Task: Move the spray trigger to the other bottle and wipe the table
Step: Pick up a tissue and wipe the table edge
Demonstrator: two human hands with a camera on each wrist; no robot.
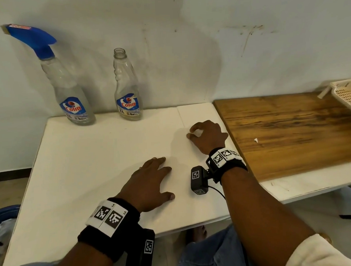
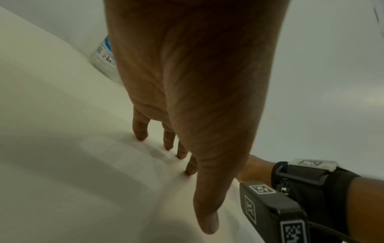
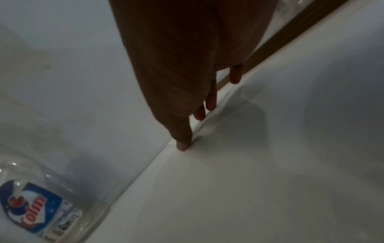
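Two clear Colin bottles stand at the back of the white table [image 1: 90, 169]. The left bottle [image 1: 69, 94] carries the blue spray trigger [image 1: 31, 36]. The right bottle [image 1: 126, 86] has a bare, uncapped neck. My left hand [image 1: 158, 175] lies flat on the table, fingers straight, well in front of both bottles. My right hand [image 1: 193, 131] is arched with its fingertips [image 3: 182, 146] pressing on the edge of a thin white sheet [image 1: 198, 115], which creases under them. Neither hand holds anything. A bottle base shows in the left wrist view [image 2: 104, 55] and the right wrist view [image 3: 37, 210].
A wooden board [image 1: 293, 129] adjoins the table on the right, with a small white scrap [image 1: 255, 140] on it. A cream plastic basket [image 1: 349, 97] sits at its far right. A blue tub [image 1: 3, 217] with cloths is on the floor at left. A wall stands close behind the bottles.
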